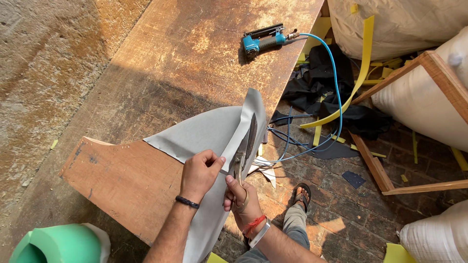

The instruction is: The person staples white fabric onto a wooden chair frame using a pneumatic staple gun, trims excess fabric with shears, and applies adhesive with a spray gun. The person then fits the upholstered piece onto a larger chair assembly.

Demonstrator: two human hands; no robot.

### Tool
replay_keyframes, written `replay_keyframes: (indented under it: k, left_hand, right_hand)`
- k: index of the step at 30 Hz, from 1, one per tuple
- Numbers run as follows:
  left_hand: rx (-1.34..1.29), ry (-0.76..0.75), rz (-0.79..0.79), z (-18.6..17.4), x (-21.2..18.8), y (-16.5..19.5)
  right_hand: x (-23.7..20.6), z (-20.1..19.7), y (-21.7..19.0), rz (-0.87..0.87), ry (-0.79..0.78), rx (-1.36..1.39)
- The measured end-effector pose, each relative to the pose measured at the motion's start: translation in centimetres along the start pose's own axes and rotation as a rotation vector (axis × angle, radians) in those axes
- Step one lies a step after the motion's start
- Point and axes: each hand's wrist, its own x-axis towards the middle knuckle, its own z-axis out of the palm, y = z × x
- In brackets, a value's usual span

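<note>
both hands were seen at the near edge, over a sheet of grey fabric [204, 131] that was draped across a wooden board [126, 180] on the workbench [185, 53]. the left hand [199, 173] was closed in a pinch on the fabric's cut edge, which was held taut. the right hand [242, 202] was clamped around the handles of a pair of scissors [246, 146], whose blades were pointed away and set into the fabric just right of the left hand. a green foam roll [58, 243] was seen at the near left. a blue staple gun [263, 40] with its blue hose [336, 87] was left at the far end of the bench, well apart from the hands.
</note>
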Motion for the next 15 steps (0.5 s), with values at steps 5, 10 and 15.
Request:
replay_keyframes:
  k: [5, 10, 15]
  left_hand:
    - [-0.038, 0.024, -0.095, -0.5, 0.3, 1.7]
    - [-0.147, 0.137, -0.143, -0.7, 1.1, 3.8]
    - [-0.348, 0.255, -0.175, -1.0, 1.7, 3.9]
  right_hand:
    - [3.2, -0.6, -4.8, 0.077, -0.051, 0.189]
    - [3.4, -1.0, -8.8, 0.124, -0.019, -0.046]
    - [7.2, -1.9, -13.1, 0.144, -0.092, 0.035]
